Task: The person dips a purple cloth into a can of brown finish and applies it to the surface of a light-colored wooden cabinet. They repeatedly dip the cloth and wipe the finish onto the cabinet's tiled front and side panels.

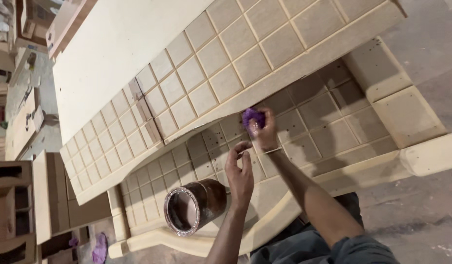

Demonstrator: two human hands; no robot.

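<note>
The right hand (265, 128) is closed around a purple cloth (252, 117), which is bunched between the fingers and the thumb, and it presses this cloth against the lower wooden panel (328, 115), on one of the darker squares of its grid. The cloth sticks out of the grip toward the far side, just below the edge of a second, paler panel (235, 58) that lies over the first one at an angle. The left hand (239, 173) holds nothing: its fingers are loosely spread and a little curled, and it hangs in the air nearer to the person than the gripping hand, quite close to it but not touching it. Just to the left of this free hand, and nearer to the person than the cloth, an open tin can (195, 206) lies tilted on the curved frame of the lower panel, with its round mouth turned toward the camera (the inside looks brown and stained). The squares around the grip are darker than the squares of the upper panel, and several of them have small dark dots. Far to the left of both hands, near the floor, another purple rag (99, 248) is lying beside some wooden furniture pieces (50, 195).
</note>
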